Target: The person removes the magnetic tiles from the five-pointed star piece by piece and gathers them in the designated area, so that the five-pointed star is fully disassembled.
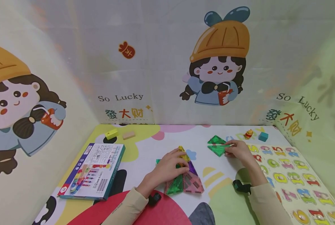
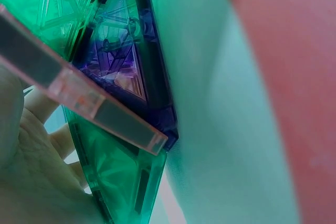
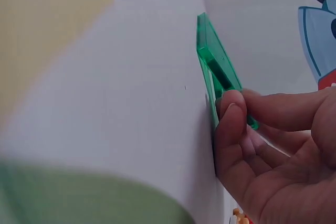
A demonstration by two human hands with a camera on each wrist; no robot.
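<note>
A built shape of see-through magnetic tiles stands in the middle, with a yellow tile (image 1: 185, 156) at its top, a purple tile (image 1: 192, 168), a pink tile (image 1: 193, 182) and a green tile (image 1: 175, 185). My left hand (image 1: 170, 165) holds this structure from its left side, fingers curled over the upper part. In the left wrist view, the palm lies behind a green tile (image 2: 118, 166). Farther right, my right hand (image 1: 239, 152) pinches a green triangular tile (image 1: 218, 150) between thumb and fingers. Against it lies another green tile (image 1: 216, 140); the right wrist view shows the upper green piece (image 3: 218, 56) tilted.
A boxed toy (image 1: 92, 170) lies at the left. Behind it are a yellow block (image 1: 111, 134) and a wooden block (image 1: 129, 135). At the right lies a number puzzle board (image 1: 292, 195), with a small bear figure (image 1: 248, 134) and a teal cube (image 1: 263, 136) behind it.
</note>
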